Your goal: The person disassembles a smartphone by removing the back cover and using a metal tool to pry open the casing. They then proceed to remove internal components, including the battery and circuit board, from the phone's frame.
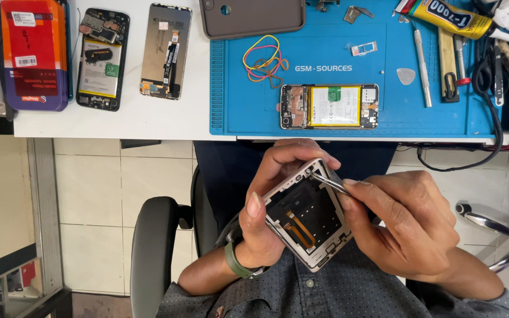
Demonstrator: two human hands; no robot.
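While the left hand (272, 206) cradles the phone frame (307, 215) over the lap, its grip closed round the frame's edges, the right hand (402, 227) pinches thin metal tweezers (328, 182) shut at the frame's upper corner. Judging by its look, the frame is light, stiff and thin-walled, with a fragile orange flex cable (301, 227) inside, so it is best held by the rim. Beyond the frame, the table (148, 118) edge lies near; farther still sits the blue mat (349, 65) with an opened phone (329, 106), crowded by tools.

Head view, close, straight down
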